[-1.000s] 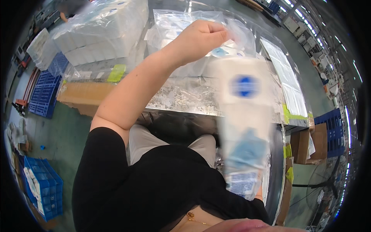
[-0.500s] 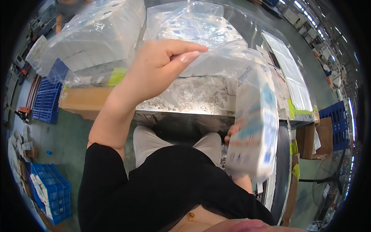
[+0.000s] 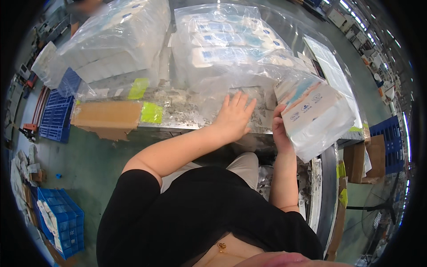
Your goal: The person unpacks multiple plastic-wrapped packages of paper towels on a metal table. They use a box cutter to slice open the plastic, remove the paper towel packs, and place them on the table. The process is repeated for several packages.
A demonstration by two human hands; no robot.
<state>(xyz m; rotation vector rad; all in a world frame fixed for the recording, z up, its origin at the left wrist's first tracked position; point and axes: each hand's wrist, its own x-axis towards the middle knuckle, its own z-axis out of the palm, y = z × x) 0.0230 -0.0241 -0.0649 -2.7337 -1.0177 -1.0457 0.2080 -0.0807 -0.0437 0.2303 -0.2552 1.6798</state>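
My left hand (image 3: 235,116) lies with its fingers spread at the front of the worktable (image 3: 178,104), on or just beside the loose edge of a clear plastic bag (image 3: 213,86). Inside that bag are several white-and-blue tissue packs (image 3: 222,55), stacked in rows. My right hand (image 3: 281,133) grips another large tissue pack (image 3: 320,113) by its left side, the thumb hidden behind it. This pack is tilted, its near end toward me, and its far end sits at the bag's right part. Whether it is inside the bag I cannot tell.
A second clear bag full of white packs (image 3: 111,49) stands at the left. In front of it are a cardboard flap (image 3: 104,115) and yellow-green tape (image 3: 152,113). A blue crate (image 3: 69,222) sits on the floor. A person (image 3: 84,11) is at the far left, a fan (image 3: 378,207) at right.
My left hand has let go of the bag's raised edge and come down to the table. My right hand has lifted and tilted the tissue pack, moving it away from my body.
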